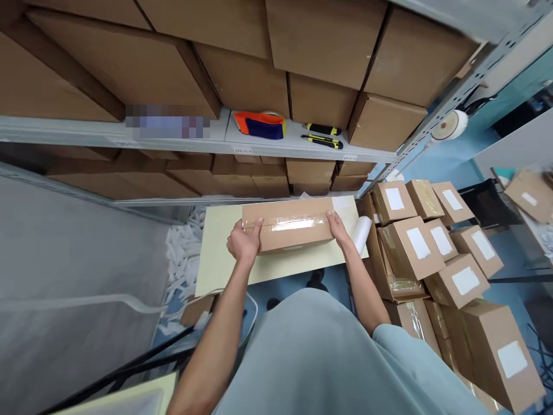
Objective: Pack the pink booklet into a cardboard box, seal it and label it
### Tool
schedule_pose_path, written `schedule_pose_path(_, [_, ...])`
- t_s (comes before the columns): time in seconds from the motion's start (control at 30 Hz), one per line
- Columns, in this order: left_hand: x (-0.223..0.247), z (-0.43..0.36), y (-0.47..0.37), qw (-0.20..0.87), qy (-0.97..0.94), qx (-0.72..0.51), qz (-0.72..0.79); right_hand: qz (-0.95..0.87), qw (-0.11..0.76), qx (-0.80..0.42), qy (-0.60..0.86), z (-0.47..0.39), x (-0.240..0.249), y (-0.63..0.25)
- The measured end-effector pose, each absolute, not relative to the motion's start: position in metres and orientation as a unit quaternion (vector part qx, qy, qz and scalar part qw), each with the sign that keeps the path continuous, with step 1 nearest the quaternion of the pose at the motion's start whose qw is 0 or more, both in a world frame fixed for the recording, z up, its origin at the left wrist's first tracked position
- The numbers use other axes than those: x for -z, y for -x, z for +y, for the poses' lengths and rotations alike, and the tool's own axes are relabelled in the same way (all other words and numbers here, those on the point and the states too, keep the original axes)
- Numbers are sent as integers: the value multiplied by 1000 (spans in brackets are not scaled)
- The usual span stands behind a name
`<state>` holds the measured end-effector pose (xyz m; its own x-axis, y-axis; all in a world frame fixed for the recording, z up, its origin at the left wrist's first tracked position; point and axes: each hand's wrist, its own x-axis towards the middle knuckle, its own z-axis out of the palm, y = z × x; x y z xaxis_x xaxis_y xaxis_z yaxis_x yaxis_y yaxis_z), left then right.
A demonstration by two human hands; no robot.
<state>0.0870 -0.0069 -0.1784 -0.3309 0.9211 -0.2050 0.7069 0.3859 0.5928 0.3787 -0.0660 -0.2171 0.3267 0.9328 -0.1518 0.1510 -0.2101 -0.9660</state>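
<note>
Gripping taped box [294, 223], left hand [244, 239] and right hand [339, 228]

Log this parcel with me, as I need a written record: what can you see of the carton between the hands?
The carton is long, brown and looks like cardboard. Glossy clear tape runs lengthwise over its closed seam. It lies lengthwise across the view, above or on the pale yellow tabletop; contact is unclear. The left hand and right hand grip its ends.
</note>
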Motion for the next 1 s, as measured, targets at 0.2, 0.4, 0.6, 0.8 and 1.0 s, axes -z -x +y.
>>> schedule_pose_path(0.2, [142, -52, -42, 277, -542, -383, 695, -473, 506, -314, 649, -116, 135, -361])
schedule_pose_path(0.4, [175, -67, 16, 313, -596, -477, 566, -548, 456, -145, 686, -162, 145, -325])
schedule_pose_path(0.6, [260, -78, 50, 331, -484, -483, 650, -476, 499, -245, 681, -169, 254, -265])
schedule_pose_path(0.8, [304, -77, 78, 383, -415, -471, 677, -459, 467, -309, 690, -181, 321, -211])
schedule_pose_path(1.0, [321, -80, 91, 349, -430, -406, 727, -499, 399, -330, 695, -201, 333, -221])
